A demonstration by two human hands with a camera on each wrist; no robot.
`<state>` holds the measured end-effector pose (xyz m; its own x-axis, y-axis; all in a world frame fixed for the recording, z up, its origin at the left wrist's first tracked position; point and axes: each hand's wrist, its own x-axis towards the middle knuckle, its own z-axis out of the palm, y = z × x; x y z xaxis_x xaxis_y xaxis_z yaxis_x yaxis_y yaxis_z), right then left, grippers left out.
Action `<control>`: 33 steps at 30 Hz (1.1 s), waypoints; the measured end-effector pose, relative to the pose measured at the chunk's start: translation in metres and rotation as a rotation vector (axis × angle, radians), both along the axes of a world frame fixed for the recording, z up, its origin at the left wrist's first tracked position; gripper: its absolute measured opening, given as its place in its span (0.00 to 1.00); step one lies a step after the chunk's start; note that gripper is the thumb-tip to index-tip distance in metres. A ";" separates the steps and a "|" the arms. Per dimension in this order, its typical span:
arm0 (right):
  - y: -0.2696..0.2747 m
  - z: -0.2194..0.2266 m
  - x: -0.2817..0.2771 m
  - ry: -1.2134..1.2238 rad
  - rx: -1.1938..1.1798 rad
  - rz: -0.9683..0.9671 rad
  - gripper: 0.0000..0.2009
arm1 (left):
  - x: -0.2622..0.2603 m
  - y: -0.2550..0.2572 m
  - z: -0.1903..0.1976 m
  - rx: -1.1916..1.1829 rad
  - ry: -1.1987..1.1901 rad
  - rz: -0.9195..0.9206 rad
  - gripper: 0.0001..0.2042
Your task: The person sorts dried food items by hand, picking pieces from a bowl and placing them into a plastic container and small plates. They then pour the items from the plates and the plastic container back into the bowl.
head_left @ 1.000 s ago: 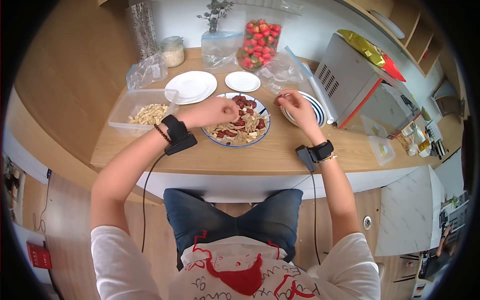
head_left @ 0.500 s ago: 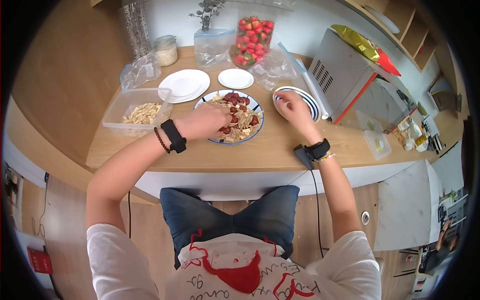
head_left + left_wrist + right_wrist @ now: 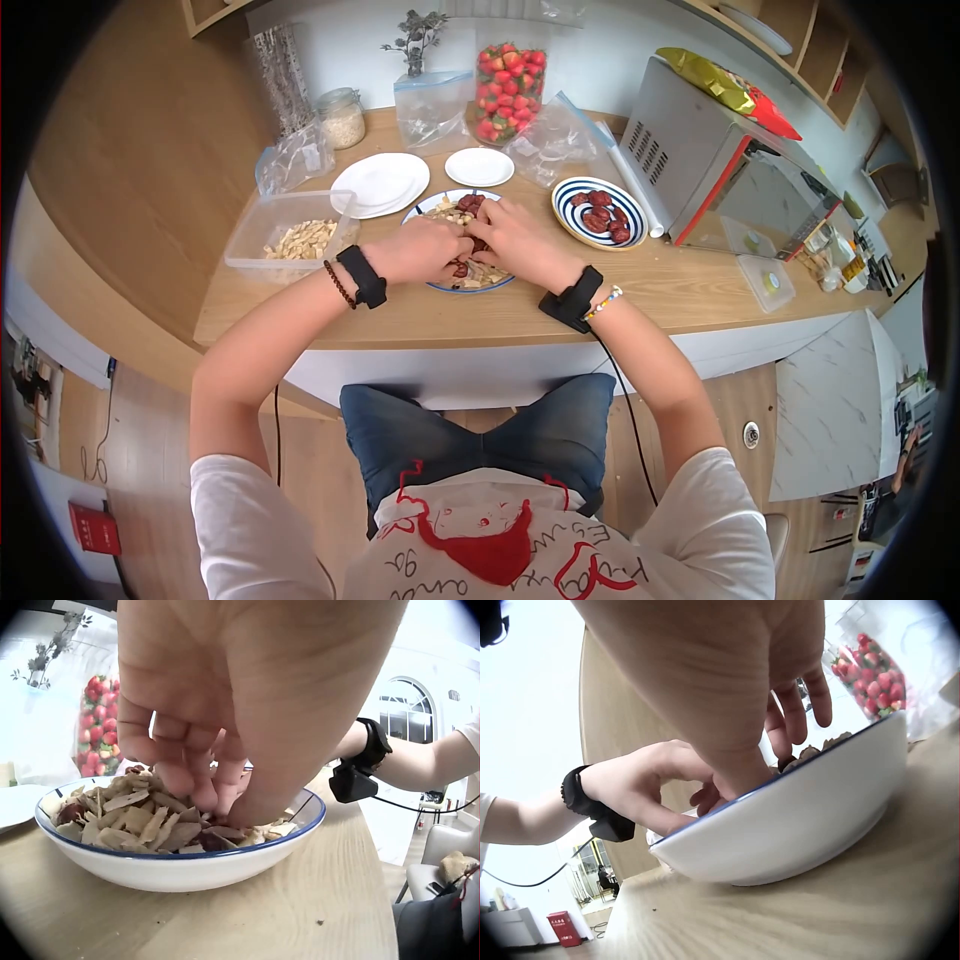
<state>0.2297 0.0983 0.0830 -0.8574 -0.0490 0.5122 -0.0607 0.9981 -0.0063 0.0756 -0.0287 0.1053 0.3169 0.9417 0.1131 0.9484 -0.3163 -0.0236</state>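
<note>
Both hands reach into a blue-rimmed white bowl [image 3: 172, 874] of pale dried slices [image 3: 142, 817] mixed with red dates. Fingers of my left hand [image 3: 425, 248] dip into the slices, thumb and fingertips close together; I cannot tell whether they pinch a piece. From the other side comes my right hand [image 3: 525, 243], its fingers pointing down over the bowl and set apart from the thumb. The rim hides that thumb's tip in the right wrist view. Farther right, several red dates [image 3: 598, 215] lie in a blue-and-white striped dish [image 3: 582, 240].
A clear plastic box [image 3: 240, 245] of pale slices stands at the left. Behind are white plates [image 3: 375, 180], a small white plate [image 3: 480, 167], a bag of strawberries [image 3: 510, 90] and a glass jar [image 3: 342, 120]. A microwave [image 3: 730, 160] stands at the right.
The right hand, first holding a date over the striped dish, has moved left to the shared bowl, uncovering the dish's dates. The left hand has gone down from above the bowl into the slices.
</note>
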 end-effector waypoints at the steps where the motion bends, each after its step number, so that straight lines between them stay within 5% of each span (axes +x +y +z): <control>1: 0.000 -0.003 -0.002 0.008 -0.001 -0.007 0.13 | -0.001 0.001 0.000 -0.006 0.006 0.001 0.10; 14: 0.008 -0.009 -0.012 0.029 -0.189 -0.003 0.12 | -0.003 0.001 -0.003 -0.048 -0.134 0.086 0.07; 18: 0.007 0.002 -0.007 0.004 -0.765 -0.015 0.12 | -0.007 0.000 0.002 -0.089 -0.395 0.169 0.08; 25: 0.052 0.017 0.021 0.162 -1.288 -0.108 0.16 | -0.022 0.010 0.020 -0.105 -0.870 0.179 0.06; 28: 0.089 0.016 0.057 0.142 -1.135 -0.305 0.16 | -0.048 0.032 0.015 -0.166 -1.045 0.180 0.09; 33: 0.124 0.018 0.096 0.245 -0.998 -0.502 0.17 | -0.009 0.084 0.036 -0.192 -1.104 0.285 0.16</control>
